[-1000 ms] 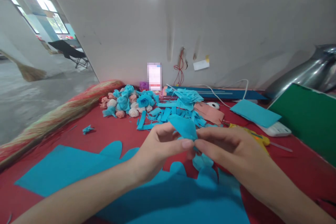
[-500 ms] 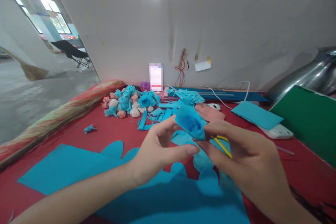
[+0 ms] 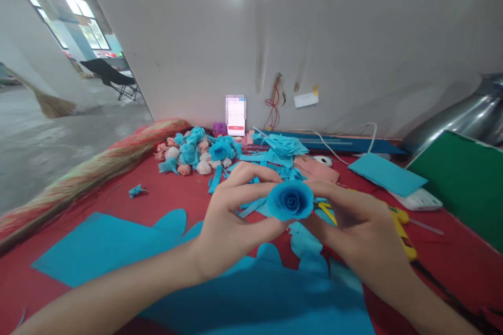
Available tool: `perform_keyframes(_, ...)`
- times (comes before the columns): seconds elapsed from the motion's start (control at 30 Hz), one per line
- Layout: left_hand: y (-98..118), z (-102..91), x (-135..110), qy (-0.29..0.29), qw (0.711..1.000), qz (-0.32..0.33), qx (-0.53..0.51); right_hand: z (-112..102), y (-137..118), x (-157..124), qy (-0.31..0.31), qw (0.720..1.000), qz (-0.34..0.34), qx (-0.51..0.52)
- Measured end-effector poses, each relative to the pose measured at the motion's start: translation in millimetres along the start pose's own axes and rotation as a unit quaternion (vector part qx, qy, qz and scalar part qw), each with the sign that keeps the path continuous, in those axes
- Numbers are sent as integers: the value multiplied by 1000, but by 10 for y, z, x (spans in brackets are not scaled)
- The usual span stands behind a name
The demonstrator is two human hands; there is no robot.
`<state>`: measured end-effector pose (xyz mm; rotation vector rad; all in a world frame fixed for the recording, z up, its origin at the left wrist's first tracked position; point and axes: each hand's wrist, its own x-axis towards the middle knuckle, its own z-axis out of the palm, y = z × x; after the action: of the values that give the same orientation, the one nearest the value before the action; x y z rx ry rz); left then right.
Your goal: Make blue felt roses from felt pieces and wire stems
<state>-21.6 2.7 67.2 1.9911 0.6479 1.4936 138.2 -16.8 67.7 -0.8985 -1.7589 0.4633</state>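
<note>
A blue paper rose (image 3: 291,201) is held up over the table between both hands, its spiral centre turned to face me. My left hand (image 3: 239,214) grips it from the left, thumb below and fingers behind the petals. From the right, my right hand (image 3: 357,220) pinches it near the base, which the petals and fingers hide. Beneath the hands lie large blue paper sheets (image 3: 251,298) with rounded, scalloped edges. Partly behind my right hand is a yellow glue gun (image 3: 406,238), its dark cord running toward the lower right.
Finished pink, white and blue paper flowers (image 3: 192,152) are heaped at the back left. Blue paper scraps (image 3: 285,146) lie at the back middle. A lit phone (image 3: 236,115) leans on the wall. At right stand a green board (image 3: 459,183) and a metal kettle (image 3: 451,110).
The rose has tipped from a slant until its opening faces me. My left fingers have closed in on it, and my right hand has shifted slightly left, exposing the glue gun.
</note>
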Motion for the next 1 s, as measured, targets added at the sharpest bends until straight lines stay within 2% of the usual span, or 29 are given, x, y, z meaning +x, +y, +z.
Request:
perform_keyframes(0.13,3,-15,29,12,995,67,74,15,0,3,-8,1000,-8,-16)
perform_keyframes(0.3,1,-18,35,17,989,97,113,18,13,2,-9,999,-6,-47)
perform_keyframes(0.47,-9,3,49,14,996,57,73,10,9,8,5,998,-1,-68)
perform_keyframes(0.7,-18,-8,35,-44,999,-20,15,16,21,26,10,997,2,-80)
perform_keyframes(0.8,-29,-2,27,-55,998,-23,21,14,9,16,2,997,-4,-78)
perform_keyframes(1.0,-28,-2,43,-35,999,-12,36,13,24,16,-15,998,-12,-65)
